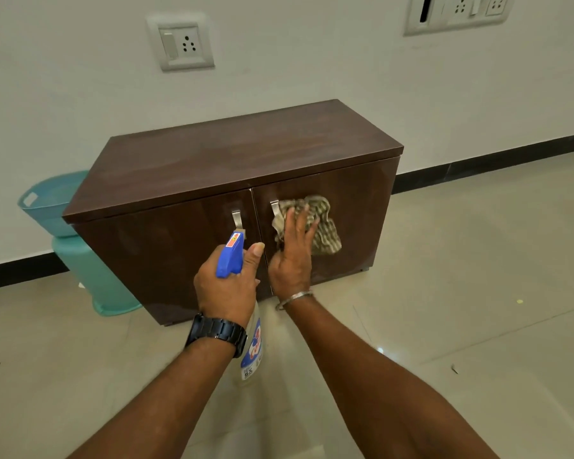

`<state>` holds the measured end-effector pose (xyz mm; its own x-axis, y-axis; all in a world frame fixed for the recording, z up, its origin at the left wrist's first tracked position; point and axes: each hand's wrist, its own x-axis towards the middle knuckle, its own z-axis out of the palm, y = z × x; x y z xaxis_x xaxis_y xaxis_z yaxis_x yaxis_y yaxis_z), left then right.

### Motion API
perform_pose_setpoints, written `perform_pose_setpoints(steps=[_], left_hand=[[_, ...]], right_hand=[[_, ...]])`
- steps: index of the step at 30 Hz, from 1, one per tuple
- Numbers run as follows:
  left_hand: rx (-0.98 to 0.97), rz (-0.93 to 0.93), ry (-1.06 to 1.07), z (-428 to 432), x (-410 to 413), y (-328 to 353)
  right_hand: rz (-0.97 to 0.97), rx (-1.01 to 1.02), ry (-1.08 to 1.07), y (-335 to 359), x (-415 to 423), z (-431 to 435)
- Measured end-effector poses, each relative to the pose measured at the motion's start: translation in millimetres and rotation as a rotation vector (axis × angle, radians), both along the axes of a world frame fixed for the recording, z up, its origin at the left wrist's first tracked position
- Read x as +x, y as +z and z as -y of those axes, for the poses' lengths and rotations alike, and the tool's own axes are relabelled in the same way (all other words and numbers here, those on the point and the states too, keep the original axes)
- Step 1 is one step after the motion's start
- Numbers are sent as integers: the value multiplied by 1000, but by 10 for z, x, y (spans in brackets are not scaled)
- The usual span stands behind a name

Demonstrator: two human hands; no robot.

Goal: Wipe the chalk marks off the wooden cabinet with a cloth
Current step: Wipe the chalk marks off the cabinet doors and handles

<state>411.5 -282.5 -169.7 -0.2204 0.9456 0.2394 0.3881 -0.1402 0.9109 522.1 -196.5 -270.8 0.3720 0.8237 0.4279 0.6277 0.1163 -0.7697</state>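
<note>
Fingers (299,226) spread flat, a person's right hand (292,256) presses a checked cloth (325,230) against the right-hand door (362,207) of a low, dark wooden cabinet (232,160), just beside that door's metal handle (275,209). The left hand (224,288) is curled round the neck of a spray bottle (252,346), thumb raised, its blue trigger head (231,253) pointing toward the doors. The cabinet stands on a tiled floor (478,276) against a white wall (312,61), a teal bin (90,260) just beside its left end.
</note>
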Motion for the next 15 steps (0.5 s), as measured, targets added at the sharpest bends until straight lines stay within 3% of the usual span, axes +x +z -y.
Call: perform_pose_setpoints(steps=[3,8,11,13,15], left_hand=[[22,-10,-11,-22,7,-4],[41,-13,-43,-35,85,-75],[40,-24,-58,-70,131,-121],[29,-25,-58,-118,141,-139],[20,-26,-59,-154,154,-138]], right_hand=[[30,-103,23,-256,-12,118],[-11,5,28,-20,-68,-97],[-35,-46,21,-297,-100,-125],[-201,-154,23,-540,-202,-82],[-494,-203,-43,-569,-276,-122]])
